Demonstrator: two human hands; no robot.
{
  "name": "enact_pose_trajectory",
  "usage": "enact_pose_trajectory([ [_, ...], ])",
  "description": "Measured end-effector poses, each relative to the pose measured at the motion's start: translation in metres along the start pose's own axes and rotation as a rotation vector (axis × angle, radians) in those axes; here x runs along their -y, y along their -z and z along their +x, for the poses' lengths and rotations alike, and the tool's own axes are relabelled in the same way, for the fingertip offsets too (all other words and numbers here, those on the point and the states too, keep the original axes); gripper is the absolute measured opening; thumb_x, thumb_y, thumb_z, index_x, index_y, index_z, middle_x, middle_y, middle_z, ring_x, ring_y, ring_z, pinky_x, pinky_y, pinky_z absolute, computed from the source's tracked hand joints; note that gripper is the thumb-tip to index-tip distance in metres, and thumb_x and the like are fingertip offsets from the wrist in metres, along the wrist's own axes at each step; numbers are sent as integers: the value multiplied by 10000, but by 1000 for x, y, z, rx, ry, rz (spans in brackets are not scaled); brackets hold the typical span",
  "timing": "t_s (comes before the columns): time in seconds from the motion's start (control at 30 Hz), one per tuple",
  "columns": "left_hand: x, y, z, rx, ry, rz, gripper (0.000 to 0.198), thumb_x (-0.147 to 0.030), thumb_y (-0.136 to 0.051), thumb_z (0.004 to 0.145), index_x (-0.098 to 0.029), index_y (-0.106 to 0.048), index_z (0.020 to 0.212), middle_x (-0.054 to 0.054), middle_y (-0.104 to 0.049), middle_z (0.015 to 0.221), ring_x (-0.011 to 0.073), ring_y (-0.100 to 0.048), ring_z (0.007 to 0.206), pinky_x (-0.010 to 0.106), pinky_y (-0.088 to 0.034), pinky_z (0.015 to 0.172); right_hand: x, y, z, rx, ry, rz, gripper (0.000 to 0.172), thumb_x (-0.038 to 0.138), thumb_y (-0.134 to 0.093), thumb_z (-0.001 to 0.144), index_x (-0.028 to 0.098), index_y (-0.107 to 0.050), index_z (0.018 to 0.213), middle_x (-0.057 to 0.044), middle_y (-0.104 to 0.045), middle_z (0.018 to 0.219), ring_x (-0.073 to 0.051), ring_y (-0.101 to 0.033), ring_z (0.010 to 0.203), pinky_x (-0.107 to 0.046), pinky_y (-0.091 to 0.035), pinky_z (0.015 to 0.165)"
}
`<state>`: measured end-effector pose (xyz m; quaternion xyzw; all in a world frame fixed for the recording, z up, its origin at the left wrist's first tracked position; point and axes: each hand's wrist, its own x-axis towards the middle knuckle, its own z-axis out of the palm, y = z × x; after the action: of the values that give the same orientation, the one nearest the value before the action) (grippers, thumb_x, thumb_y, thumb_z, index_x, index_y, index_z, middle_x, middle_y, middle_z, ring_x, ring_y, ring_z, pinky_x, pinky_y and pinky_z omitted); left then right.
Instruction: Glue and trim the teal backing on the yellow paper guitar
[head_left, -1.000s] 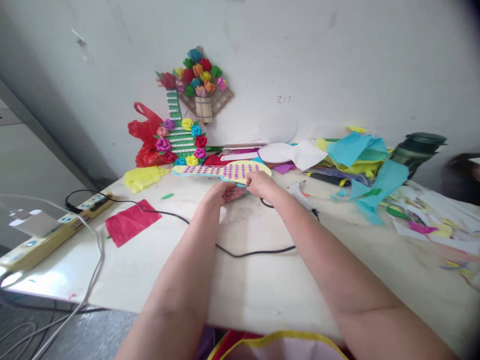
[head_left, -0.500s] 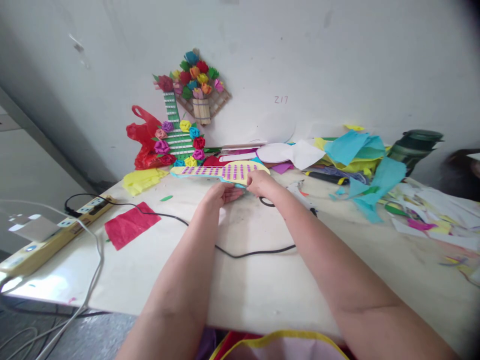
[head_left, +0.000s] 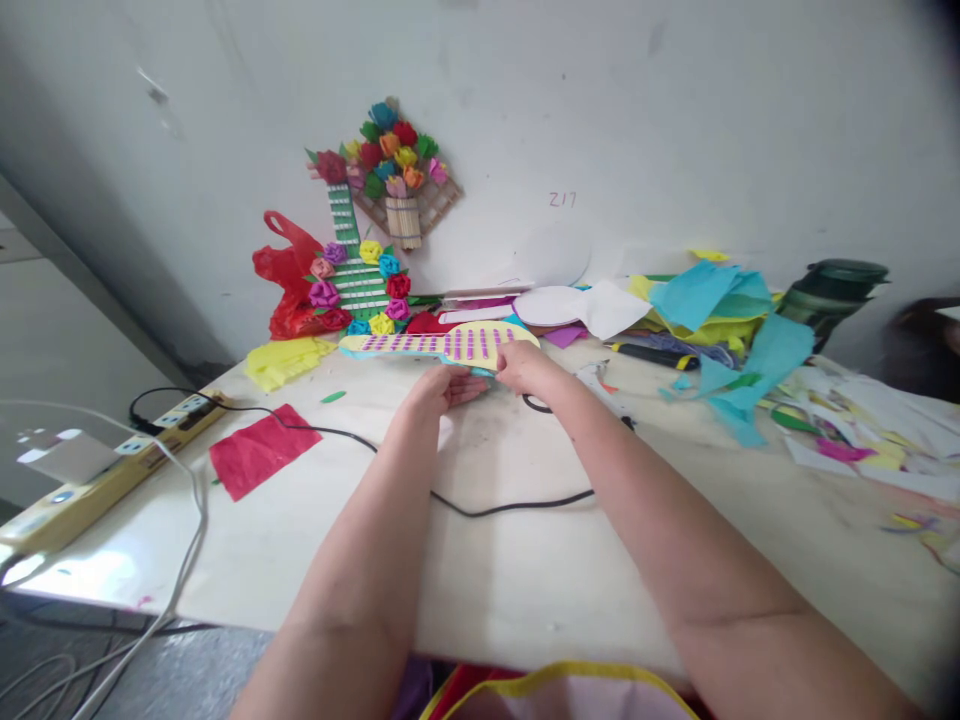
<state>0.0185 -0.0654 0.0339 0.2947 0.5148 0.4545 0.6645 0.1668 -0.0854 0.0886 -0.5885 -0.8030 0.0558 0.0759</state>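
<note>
Both my hands reach to the far middle of the table [head_left: 510,560]. My left hand [head_left: 439,386] and my right hand [head_left: 525,366] pinch the near edge of a long yellow paper cutout [head_left: 435,344] with rows of purple strips and a light blue border, held just above the table. Both hands have their fingers closed on it. A black cable [head_left: 480,508] runs under my forearms.
Paper-flower crafts [head_left: 375,215] lean on the wall behind a red plastic bag [head_left: 289,275]. A red paper square [head_left: 259,447] and a yellow power strip [head_left: 97,470] lie left. Teal, yellow and white paper scraps [head_left: 720,310] pile up right, by a dark green bottle [head_left: 825,290].
The cutout and both hands have barely shifted; the view has moved slightly. Nothing was taken up or let go.
</note>
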Motion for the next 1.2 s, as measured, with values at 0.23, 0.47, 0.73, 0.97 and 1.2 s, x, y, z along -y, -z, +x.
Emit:
enact_pose_trajectory([
  [0.23,1,-6,-2,-41,10,-45,284,-40,-430,776,-15,-594,1007,129,-657,600,193,-657,552,254,-556,551,4,-16,5,-36,30,-4,346,104,-523,715,118,-605,1051,-134,-654,976,-234,-599,917,-241,-420,655],
  [0.47,2,-7,0,-39,3,-129,295,-25,-439,765,10,-581,1021,132,-645,584,195,-654,549,253,-558,559,3,-14,3,-35,29,3,330,126,-528,717,105,-606,1038,-139,-651,987,-229,-594,909,-243,-415,654],
  [0.73,0,8,1,108,-21,-206,354,-134,-443,756,40,-575,1034,220,-667,754,282,-671,768,341,-567,659,4,-9,0,-35,31,11,347,98,-520,709,97,-619,1041,-149,-649,1005,-231,-589,930,-247,-419,681],
  [0.97,2,10,2,90,-18,-162,301,-37,-415,793,10,-552,1056,179,-672,702,240,-680,701,297,-564,645,0,-15,6,-45,23,17,348,114,-523,696,115,-631,1028,-129,-656,997,-232,-597,902,-251,-422,659],
  [1.2,0,2,3,3,-3,-101,263,-62,-396,827,-20,-562,1026,140,-661,619,214,-669,593,289,-558,565,0,-15,7,-51,53,-31,320,106,-505,703,106,-640,993,-133,-663,965,-232,-602,893,-250,-424,663],
])
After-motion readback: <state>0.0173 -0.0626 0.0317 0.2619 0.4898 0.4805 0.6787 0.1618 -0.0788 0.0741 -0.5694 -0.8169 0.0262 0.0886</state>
